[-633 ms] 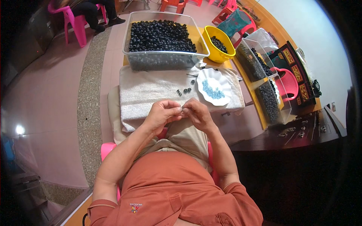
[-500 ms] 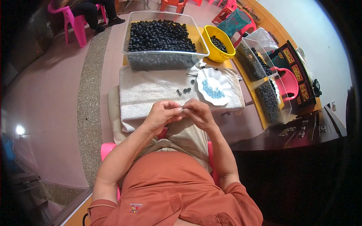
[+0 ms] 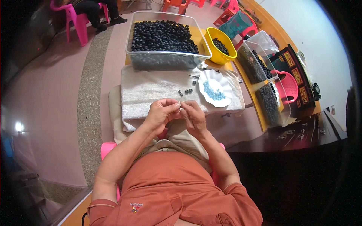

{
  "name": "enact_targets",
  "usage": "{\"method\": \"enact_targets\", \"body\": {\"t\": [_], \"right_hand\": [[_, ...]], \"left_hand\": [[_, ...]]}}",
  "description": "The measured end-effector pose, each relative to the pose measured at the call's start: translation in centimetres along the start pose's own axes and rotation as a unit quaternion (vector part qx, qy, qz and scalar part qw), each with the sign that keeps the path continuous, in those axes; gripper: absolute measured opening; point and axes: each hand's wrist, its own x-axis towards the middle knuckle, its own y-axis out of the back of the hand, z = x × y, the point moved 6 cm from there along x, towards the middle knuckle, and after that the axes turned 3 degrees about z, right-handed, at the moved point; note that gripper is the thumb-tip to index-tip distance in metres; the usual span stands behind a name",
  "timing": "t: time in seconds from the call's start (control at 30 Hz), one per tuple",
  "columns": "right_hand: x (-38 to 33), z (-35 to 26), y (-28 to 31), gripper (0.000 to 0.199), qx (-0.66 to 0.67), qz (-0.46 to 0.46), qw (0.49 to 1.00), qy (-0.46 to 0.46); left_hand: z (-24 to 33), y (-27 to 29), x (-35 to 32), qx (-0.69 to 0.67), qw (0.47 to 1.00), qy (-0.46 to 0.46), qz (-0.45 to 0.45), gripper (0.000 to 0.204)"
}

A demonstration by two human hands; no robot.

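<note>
Over my lap, at the front edge of a white towel (image 3: 145, 88), my left hand (image 3: 163, 113) and my right hand (image 3: 194, 117) meet at the fingertips. Both are closed in a pinch. Whatever sits between the fingertips is too small to make out. Several small black bead-like pieces (image 3: 188, 91) lie on the towel just beyond my hands. To their right stands a white scalloped dish (image 3: 222, 77) with tiny light-blue pieces (image 3: 213, 91) in it. A thin dark tool (image 3: 194, 76) lies by the dish's left rim.
A large clear bin (image 3: 166, 59) full of black pieces stands behind the towel. Right of it is a yellow basket (image 3: 220, 56) holding more. Clear boxes (image 3: 269, 107) of dark pieces stand farther right. Pink chairs (image 3: 75, 24) and a seated person (image 3: 98, 13) are at the far left.
My right hand has shifted slightly left and turned more upright, its fingers now angled up against my left fingertips. My left hand stays nearly in place. The view has moved slightly.
</note>
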Motion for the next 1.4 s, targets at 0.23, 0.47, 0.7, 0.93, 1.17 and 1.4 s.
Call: {"method": "enact_targets", "body": {"t": [0.23,0.47,0.7,0.93,1.17,1.4], "right_hand": [[0.3,-0.2,-0.3,0.028,-0.012,-0.020,0.998,-0.057],[2.9,4.3,0.9,0.013,-0.101,-0.022,0.992,-0.065],[3.4,6.7,-1.3,0.013,-0.294,-0.118,0.943,-0.098],[3.2,6.2,-1.7,0.009,-0.300,-0.118,0.943,-0.081],[3.3,5.5,-0.8,0.009,-0.244,-0.075,0.966,-0.034],[3.1,5.6,0.1,0.014,-0.111,-0.061,0.989,-0.081]], "left_hand": [[0.4,0.5,0.1,-0.030,0.999,-0.019,0.016,0.010],[0.8,1.5,0.5,-0.029,0.998,-0.018,0.044,0.011],[1.0,1.8,0.8,-0.038,0.997,-0.026,0.054,0.011],[1.2,1.9,0.7,-0.037,0.998,-0.024,0.054,0.010],[1.0,2.1,0.9,-0.034,0.997,-0.026,0.060,0.010],[0.9,2.1,1.0,-0.034,0.997,-0.027,0.059,0.011]]}}
